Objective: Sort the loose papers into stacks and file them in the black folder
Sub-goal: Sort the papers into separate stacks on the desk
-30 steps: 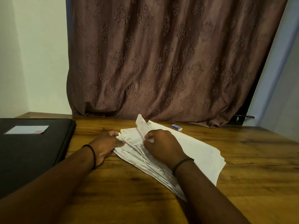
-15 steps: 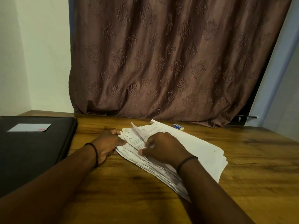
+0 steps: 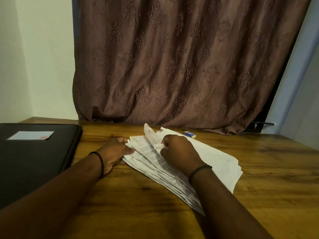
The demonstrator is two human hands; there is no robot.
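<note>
Loose papers are seen fanned in one untidy pile at the middle of a wooden tabletop, as sorting appears to be at an early stage. The pile's left edge is gripped by the left hand, its fingers curled round the sheets with the thumb laid on top. A crumpled top sheet is pinched by the right hand and held with its far corner raised off the pile. A dark band is worn on each wrist.

No separate stacks can be made out, and nothing is judged to have been filed. The black folder lies flat and closed at the left of the tabletop, apart from the papers, with a pale label on its cover. By this reading, nearly all of the work is left: the sheets are yet to be separated, squared into stacks, and placed inside the folder once it is opened.

A small blue-and-white box is visible just beyond the pile, before a brown patterned curtain.
</note>
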